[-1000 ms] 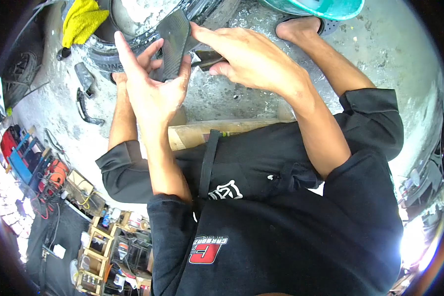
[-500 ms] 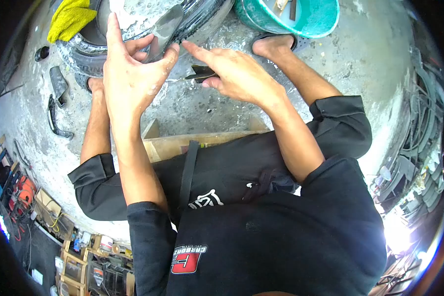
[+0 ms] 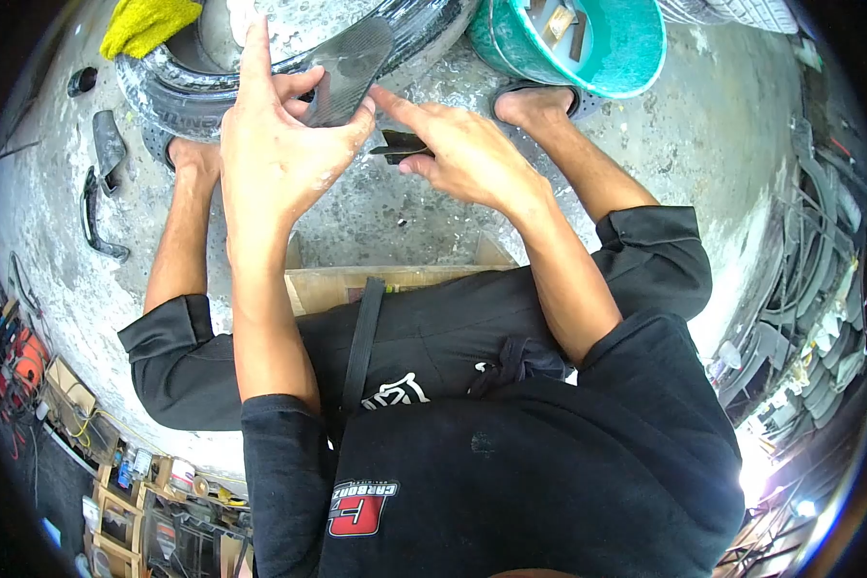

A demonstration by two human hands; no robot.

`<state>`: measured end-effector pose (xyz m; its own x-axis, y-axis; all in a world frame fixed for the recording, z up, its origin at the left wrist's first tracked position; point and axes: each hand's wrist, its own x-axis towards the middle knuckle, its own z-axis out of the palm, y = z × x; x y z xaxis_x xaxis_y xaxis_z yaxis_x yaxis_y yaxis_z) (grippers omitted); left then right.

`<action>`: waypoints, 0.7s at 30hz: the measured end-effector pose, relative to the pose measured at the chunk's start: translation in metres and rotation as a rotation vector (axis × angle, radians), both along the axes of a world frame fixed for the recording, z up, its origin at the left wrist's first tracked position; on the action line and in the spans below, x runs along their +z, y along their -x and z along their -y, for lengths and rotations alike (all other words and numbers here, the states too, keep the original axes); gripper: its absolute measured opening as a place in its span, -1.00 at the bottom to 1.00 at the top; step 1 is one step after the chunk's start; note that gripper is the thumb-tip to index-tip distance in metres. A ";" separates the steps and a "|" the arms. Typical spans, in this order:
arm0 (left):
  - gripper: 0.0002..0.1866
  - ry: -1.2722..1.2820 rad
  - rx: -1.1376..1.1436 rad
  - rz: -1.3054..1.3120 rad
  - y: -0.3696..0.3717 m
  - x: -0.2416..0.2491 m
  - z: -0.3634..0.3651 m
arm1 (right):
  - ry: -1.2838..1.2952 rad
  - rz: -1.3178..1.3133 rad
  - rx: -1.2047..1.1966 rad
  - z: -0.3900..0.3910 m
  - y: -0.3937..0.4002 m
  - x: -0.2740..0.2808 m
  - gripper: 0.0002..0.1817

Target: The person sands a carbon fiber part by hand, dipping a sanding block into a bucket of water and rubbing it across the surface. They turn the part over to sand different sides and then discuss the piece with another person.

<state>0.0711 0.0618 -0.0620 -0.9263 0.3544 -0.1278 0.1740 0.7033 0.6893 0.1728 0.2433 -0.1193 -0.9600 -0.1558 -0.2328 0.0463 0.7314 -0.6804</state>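
My left hand (image 3: 284, 140) grips a dark, glossy carbon-fibre piece (image 3: 352, 69) between its thumb and bent fingers, with one finger stretched upward. The piece is tilted over the tyre, and its woven pattern shows. Its lower end is hidden behind my hand. Close by on the right, my right hand (image 3: 472, 149) pinches a folded dark sheet (image 3: 400, 146) between thumb and fingers. The right index finger reaches to the lower right edge of the piece, near my left thumb; whether it touches is hard to tell.
A tyre (image 3: 178, 111) lies ahead with a yellow cloth (image 3: 149, 24) on it. A teal bucket (image 3: 636, 67) with blocks inside stands at the upper right. Dark curved parts (image 3: 109, 149) lie on the floor at left. A wooden stool (image 3: 328, 289) is beneath me; stacked parts line the right.
The carbon-fibre piece has turned, so more of its woven face shows. Both hands keep their holds and sit close to where they were; the whole view has shifted slightly.
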 end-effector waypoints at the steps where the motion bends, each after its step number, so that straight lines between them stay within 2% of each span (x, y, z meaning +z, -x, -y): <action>1: 0.22 -0.034 -0.001 0.011 0.000 -0.004 0.001 | -0.029 -0.014 -0.033 0.000 0.000 0.002 -0.05; 6: 0.23 -0.038 -0.013 0.001 -0.004 -0.007 -0.003 | -0.040 -0.151 -0.219 -0.022 0.009 0.023 0.10; 8: 0.24 0.061 -0.023 -0.050 -0.004 -0.001 -0.008 | -0.003 -0.173 -0.121 -0.038 0.023 0.054 0.02; 10: 0.24 0.053 -0.021 -0.016 -0.003 0.002 -0.010 | -0.070 -0.098 -0.036 -0.047 0.042 0.089 -0.03; 12: 0.24 0.044 -0.025 0.014 -0.003 0.002 -0.011 | -0.067 0.134 0.205 -0.051 0.063 0.107 -0.14; 13: 0.24 0.048 -0.032 0.002 -0.003 0.001 -0.011 | -0.131 0.095 0.234 -0.052 0.067 0.102 -0.41; 14: 0.23 0.053 -0.038 -0.012 -0.003 0.000 -0.010 | -0.136 0.094 0.233 -0.049 0.068 0.097 -0.41; 16: 0.23 0.015 -0.043 0.005 -0.004 -0.003 -0.009 | -0.351 -0.033 0.402 -0.042 0.072 0.094 -0.15; 17: 0.23 -0.018 -0.045 0.027 -0.004 -0.003 -0.007 | -0.344 0.006 0.377 -0.040 0.070 0.098 -0.24; 21: 0.22 -0.006 -0.064 0.012 -0.003 -0.005 -0.003 | -0.394 0.071 0.360 -0.029 0.059 0.114 -0.24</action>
